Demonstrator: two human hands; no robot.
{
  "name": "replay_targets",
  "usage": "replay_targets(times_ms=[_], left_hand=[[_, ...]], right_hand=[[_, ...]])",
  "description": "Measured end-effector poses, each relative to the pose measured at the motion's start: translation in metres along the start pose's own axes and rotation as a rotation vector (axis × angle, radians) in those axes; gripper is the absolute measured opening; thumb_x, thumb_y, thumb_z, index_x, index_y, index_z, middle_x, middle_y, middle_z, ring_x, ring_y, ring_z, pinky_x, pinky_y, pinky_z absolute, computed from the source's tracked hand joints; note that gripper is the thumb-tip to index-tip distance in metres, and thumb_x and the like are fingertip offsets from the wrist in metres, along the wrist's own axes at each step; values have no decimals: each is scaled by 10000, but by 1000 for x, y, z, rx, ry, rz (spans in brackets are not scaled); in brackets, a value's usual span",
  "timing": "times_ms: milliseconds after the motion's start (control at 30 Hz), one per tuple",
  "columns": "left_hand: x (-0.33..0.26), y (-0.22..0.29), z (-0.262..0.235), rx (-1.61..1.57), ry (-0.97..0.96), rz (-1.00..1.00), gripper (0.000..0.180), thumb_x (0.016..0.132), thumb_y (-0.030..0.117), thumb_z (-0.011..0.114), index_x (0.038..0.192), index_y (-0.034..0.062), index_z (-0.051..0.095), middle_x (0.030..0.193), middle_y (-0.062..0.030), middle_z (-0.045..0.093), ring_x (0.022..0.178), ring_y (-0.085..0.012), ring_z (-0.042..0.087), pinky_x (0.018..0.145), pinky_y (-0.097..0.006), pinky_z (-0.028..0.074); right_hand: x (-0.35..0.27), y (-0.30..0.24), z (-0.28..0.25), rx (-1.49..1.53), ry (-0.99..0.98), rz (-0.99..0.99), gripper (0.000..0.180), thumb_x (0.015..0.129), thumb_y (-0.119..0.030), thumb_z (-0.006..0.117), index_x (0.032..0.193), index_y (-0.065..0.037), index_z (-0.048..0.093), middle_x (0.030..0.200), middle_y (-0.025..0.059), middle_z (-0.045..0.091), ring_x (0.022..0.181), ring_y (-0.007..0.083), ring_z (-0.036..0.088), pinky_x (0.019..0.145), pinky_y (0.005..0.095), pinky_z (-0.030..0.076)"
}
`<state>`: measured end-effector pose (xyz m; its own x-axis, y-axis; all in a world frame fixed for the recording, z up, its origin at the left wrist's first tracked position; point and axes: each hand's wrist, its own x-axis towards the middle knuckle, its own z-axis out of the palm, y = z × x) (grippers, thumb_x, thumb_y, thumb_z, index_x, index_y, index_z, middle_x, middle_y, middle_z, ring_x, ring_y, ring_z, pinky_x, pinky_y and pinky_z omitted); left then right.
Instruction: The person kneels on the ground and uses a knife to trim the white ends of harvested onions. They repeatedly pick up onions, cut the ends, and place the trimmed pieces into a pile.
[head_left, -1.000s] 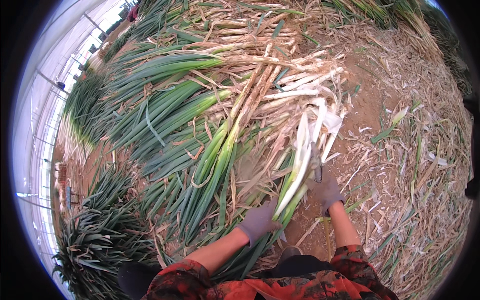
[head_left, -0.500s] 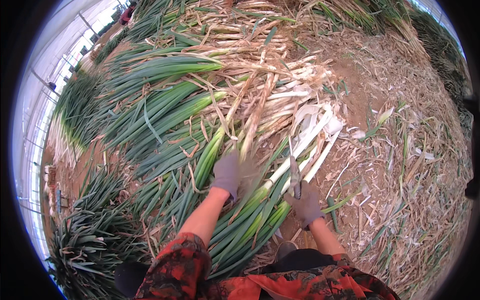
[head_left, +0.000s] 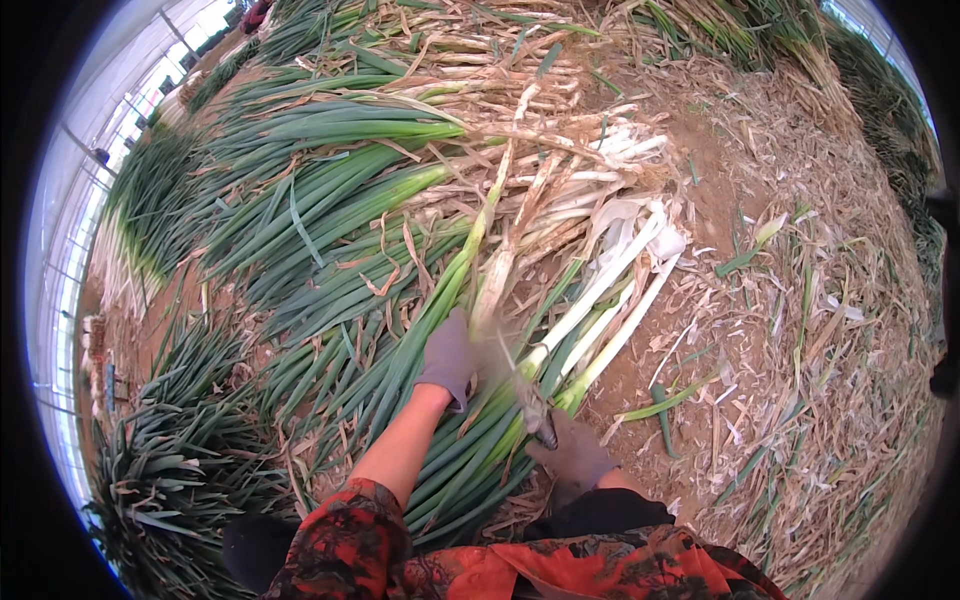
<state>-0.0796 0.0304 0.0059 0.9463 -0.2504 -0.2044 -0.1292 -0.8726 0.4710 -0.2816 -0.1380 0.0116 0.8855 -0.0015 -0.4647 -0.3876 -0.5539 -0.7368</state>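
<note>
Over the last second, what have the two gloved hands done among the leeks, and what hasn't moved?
The grey-gloved left hand has moved from the near end of the long green-and-white leeks up and leftward, and now rests on the green stalks. The grey-gloved right hand has drawn back toward the body, its grip closed on a small dark-handled tool. The leek pile and the dry straw litter lie unchanged.

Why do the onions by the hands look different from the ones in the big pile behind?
The peeled stalks near the right hand show clean white stems; the heap behind the left hand wears dry brownish husks. The peeled ones are few; the heap is many. Both have long green leaves and lie flat on the soil.
</note>
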Motion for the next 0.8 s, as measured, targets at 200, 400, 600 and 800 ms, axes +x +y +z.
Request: replay_targets(times_ms=[200,400,600,800], left_hand=[[-23,-1,6,-25,-21,101,468,756,98,757,1201,36,624,1102,-221,684,1027,-403,656,892,-451,521],[-53,-13,20,-15,4,329,465,796,105,716,1245,59,608,1121,-188,661,1055,-388,629,927,-445,504],[-49,-13,19,-215,67,286,324,840,86,743,1147,6,679,1050,-184,707,951,-317,681,855,-377,531],[-3,-5,18,-419,-40,114,254,887,232,731,989,0,729,737,-107,681,675,-174,607,666,-339,495]], right_hand=[[95,-6,-76,24,257,40,621,870,-453,687,1247,2,495,960,286,686,924,483,670,829,530,525],[164,-5,-139,83,416,91,651,838,-461,723,1217,24,509,976,272,683,933,451,674,839,472,534],[71,7,-83,212,355,207,569,858,-438,725,1185,-22,518,888,259,660,790,379,677,715,484,534],[-19,15,14,60,17,125,534,853,-425,726,1126,-32,490,909,270,665,854,466,664,783,525,512]])
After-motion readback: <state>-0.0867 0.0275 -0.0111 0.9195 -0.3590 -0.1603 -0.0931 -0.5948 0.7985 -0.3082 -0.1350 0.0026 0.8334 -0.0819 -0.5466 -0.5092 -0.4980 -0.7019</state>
